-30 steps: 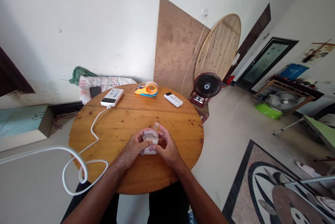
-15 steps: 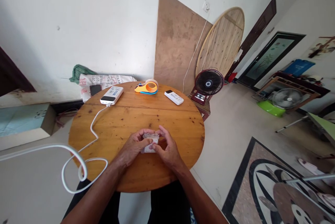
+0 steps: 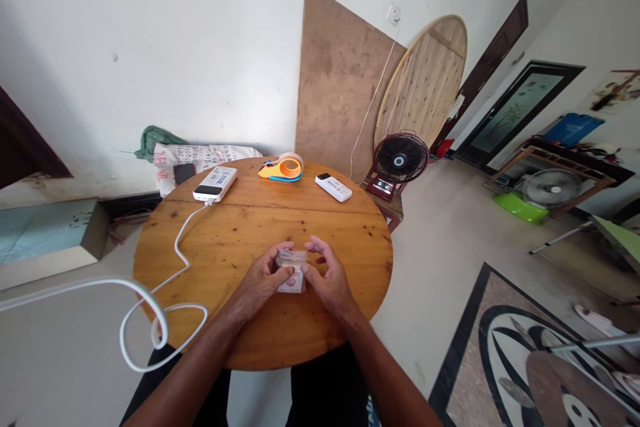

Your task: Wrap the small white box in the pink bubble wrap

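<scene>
Both my hands meet over the near part of a round wooden table point(image 3: 240, 227). Between them lies a small pale packet point(image 3: 292, 271), wrapped in clear film. My left hand point(image 3: 261, 282) curls round its left side, thumb and fingers pinching it. My right hand point(image 3: 327, 277) presses on its right side with thumb and forefinger; the other fingers are lifted and spread. Most of the packet is hidden by my fingers.
At the table's far side lie a white power bank point(image 3: 215, 183) with a white cable point(image 3: 177, 247) trailing off the left edge, an orange tape dispenser point(image 3: 281, 168) and a white remote point(image 3: 333, 187). A black fan point(image 3: 399, 161) stands beyond, boards lean on the wall.
A strip that stuck up from the packet a second ago now lies flat. My right fingers have lifted and spread. The view shifted slightly.
</scene>
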`<state>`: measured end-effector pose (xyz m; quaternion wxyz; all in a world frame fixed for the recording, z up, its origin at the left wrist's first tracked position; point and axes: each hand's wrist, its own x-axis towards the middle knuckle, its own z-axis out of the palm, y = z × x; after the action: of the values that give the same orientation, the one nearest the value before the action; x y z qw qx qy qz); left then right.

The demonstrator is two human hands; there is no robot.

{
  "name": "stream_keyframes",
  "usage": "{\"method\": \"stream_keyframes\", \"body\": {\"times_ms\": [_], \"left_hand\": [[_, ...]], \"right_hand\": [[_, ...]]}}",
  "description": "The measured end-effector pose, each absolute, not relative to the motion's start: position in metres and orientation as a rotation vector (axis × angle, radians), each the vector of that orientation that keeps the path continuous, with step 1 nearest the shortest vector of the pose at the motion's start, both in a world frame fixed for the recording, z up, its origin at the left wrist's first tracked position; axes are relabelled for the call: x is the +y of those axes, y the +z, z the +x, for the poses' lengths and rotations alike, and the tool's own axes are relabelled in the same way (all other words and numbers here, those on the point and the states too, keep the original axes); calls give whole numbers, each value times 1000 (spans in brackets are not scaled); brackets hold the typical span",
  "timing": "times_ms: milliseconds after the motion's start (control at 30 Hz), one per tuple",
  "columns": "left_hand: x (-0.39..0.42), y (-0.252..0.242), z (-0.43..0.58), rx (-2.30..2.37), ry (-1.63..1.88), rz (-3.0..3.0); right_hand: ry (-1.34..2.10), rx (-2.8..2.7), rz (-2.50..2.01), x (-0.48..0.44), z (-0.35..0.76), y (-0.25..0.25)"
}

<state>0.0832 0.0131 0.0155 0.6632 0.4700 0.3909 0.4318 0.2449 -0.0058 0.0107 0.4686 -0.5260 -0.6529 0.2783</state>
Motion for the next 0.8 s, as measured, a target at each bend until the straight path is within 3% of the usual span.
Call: {"method": "stream_keyframes", "body": {"times_ms": [500,800], "left_hand": [[17,5,81,771,964,1197],[18,14,80,775,966,1261]], "right_hand": [[610,-2034,-1307,28,247,61],[285,-2173,-1325,-1,234,53]]}}
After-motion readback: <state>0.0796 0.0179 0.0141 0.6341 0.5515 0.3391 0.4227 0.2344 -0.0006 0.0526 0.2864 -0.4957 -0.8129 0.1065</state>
